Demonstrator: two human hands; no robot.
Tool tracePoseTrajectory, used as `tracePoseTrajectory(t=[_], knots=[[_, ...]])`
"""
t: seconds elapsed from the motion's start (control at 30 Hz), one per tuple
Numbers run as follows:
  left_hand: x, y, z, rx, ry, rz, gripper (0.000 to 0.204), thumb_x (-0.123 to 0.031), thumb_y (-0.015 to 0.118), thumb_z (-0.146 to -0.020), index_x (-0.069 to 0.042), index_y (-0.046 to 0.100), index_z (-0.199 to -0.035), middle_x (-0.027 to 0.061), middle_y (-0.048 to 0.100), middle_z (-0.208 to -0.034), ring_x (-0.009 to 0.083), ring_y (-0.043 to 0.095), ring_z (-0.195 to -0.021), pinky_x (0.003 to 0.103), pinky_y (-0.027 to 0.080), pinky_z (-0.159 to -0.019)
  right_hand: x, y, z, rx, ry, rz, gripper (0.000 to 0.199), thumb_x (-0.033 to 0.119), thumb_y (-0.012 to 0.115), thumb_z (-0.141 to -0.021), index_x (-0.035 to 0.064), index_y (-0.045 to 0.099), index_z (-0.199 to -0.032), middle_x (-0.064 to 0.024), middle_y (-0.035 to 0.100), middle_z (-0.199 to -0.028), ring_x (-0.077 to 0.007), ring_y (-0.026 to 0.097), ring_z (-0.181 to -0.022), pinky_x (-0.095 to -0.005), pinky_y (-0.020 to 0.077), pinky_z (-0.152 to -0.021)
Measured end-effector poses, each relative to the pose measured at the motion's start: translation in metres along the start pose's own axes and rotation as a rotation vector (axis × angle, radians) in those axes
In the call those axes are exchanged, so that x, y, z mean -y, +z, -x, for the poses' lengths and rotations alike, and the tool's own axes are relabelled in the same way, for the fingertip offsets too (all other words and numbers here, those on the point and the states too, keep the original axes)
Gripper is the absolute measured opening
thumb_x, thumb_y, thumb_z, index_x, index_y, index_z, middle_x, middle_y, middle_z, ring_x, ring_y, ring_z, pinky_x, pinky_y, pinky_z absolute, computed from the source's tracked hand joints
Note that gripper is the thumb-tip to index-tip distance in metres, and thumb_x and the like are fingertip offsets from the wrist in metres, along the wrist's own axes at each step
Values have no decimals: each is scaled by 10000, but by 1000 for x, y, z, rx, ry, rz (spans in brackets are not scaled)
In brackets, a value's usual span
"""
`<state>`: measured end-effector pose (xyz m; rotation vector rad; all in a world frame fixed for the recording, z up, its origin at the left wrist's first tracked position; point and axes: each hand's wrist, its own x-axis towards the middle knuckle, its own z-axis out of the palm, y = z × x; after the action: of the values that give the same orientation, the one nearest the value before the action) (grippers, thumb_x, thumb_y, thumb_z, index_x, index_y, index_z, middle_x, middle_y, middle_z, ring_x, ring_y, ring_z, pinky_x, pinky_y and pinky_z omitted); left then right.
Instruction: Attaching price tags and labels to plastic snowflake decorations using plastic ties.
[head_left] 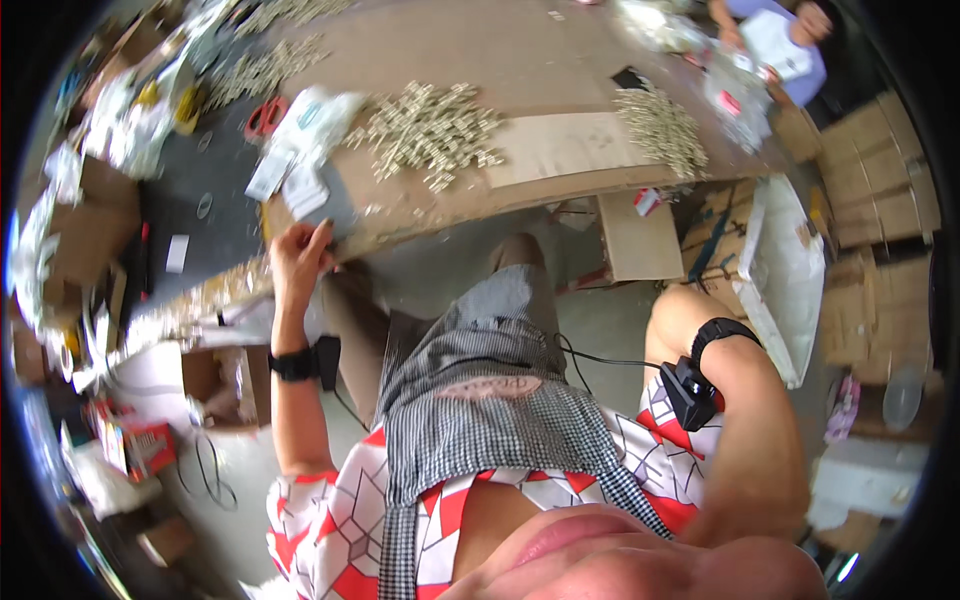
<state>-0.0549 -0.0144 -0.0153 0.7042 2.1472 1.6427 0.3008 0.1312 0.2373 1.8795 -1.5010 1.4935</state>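
Evidently, the left hand (302, 258) is at the near edge of the brown worktable (420, 40), with its fingers bent inward and the thumb and forefinger close together. It is partly closed; whether a small piece is pinched between the fingertips cannot be told at this size. Just beyond the fingertips lies a small white rectangular card or packet (305, 192), with a second white rectangular card (270, 175) beside it to the left. Behind these rests a crumpled, translucent white plastic bag (318, 125), with red-handled scissors (265, 119) to its left. To the right of the bag is a loose heap of short, pale-gold, stick-like pieces (430, 130), well apart from the hand.

The right forearm (775, 430) is bent back toward the lower edge, carrying a black strapped device (690, 395). The right hand is hidden, so its opening and any contact cannot be told. A flat tan cardboard sheet (560, 150) separates the first heap from a second pale-gold heap (662, 130).
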Motion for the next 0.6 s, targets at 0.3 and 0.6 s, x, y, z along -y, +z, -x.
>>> tracePoseTrajectory(t=[0.3, 0.6], knots=[[-1, -26, -24, -296, 386, -635, 281, -227, 713, -742, -68, 670, -970, 99, 620, -1006, 243, 581, -902, 341, 456, -769, -111, -110, 60, 99, 1226, 284, 139, 116, 671, -782, 53, 650, -905, -85, 659, -846, -243, 631, -738, -316, 507, -653], [-6, -22, -38, -109, 404, -892, 339, -286, 675, -775, -132, 650, -1076, 25, 592, -1180, 250, 515, -1094, 387, 368, -904, -285, -210, 155, 130, 1467, 738, 219, 224, 623, -817, 10, 665, -828, -70, 659, -715, -149, 612, -638, -292, 487, -623]])
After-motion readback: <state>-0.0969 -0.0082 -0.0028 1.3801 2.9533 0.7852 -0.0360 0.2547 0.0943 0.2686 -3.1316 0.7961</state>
